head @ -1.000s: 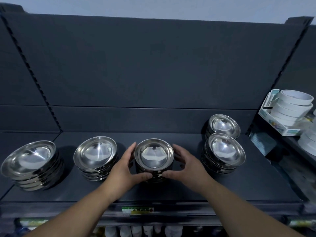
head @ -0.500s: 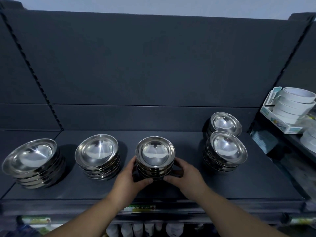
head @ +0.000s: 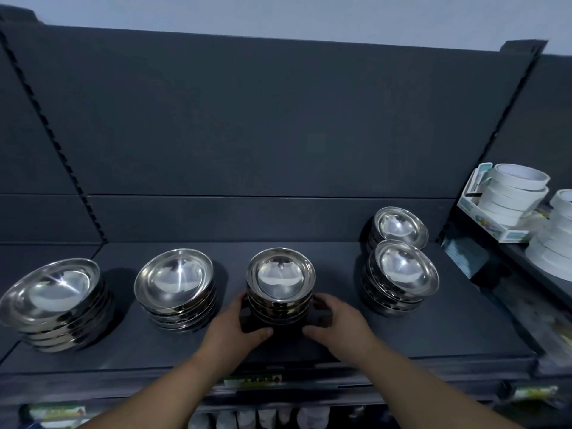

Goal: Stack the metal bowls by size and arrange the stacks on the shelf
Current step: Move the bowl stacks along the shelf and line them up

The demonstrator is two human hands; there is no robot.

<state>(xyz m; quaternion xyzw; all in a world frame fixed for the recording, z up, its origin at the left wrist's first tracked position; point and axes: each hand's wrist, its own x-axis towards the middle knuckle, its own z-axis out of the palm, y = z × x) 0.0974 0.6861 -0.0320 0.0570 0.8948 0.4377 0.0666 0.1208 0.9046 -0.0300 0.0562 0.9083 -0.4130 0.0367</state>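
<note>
Several stacks of shiny metal bowls stand on a dark shelf [head: 433, 339]. The middle stack [head: 280, 281] sits between my hands. My left hand [head: 236, 328] curls round its left base and my right hand [head: 339, 322] round its right base, thumbs meeting in front. To the left stand a larger stack [head: 175, 281] and the largest stack [head: 49, 294] at the shelf's left end. On the right are two smaller stacks, the nearer stack [head: 402, 270] in front of the farther stack [head: 399, 226].
The shelf's dark back panel [head: 278, 134] rises behind the bowls. On the neighbouring shelf to the right stand piles of white tape rolls [head: 513, 190] in an open box. A price label [head: 252, 380] sits on the shelf's front edge.
Both hands slid down from the sides of the middle stack to its base. The view shifted slightly; the stacks stay where they were.
</note>
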